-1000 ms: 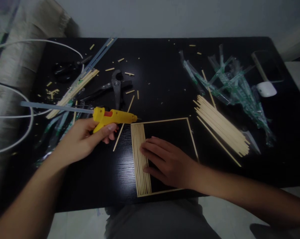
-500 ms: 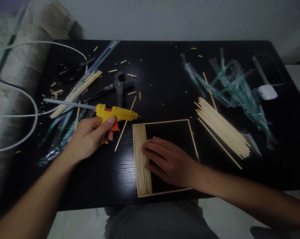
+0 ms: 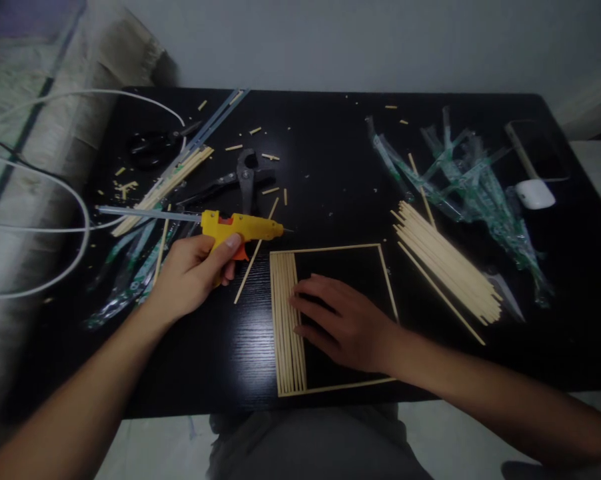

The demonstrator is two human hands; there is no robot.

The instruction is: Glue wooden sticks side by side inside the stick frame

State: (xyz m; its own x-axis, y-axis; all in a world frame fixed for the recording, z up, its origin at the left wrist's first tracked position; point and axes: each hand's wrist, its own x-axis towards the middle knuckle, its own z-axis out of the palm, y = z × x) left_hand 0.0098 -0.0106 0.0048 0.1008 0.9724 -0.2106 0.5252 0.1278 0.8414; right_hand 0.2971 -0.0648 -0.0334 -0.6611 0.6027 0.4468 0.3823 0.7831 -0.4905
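Observation:
My left hand [image 3: 190, 275] is closed around the handle of a yellow glue gun [image 3: 243, 228], a finger on its orange trigger; the nozzle points right, just above the top left corner of a square frame of thin wooden sticks [image 3: 385, 280]. A row of sticks [image 3: 285, 320] fills the frame's left side. My right hand [image 3: 343, 323] lies flat inside the frame, fingers stretched out and pressing against that row. A clear glue stick [image 3: 140, 213] juts from the gun's back.
On the black table [image 3: 330, 167]: a loose stick [image 3: 253, 257] beside the gun, a bundle of sticks [image 3: 445, 270] at right, plastic wrappers [image 3: 470, 180], black pliers [image 3: 240, 177], scissors [image 3: 150, 143], more sticks [image 3: 165, 187], a white cable [image 3: 75, 220], a white case [image 3: 534, 194], and stick offcuts.
The glue gun has tilted level and shifted slightly right toward the frame's corner. My right hand stays pressed on the sticks. The view has drifted a little.

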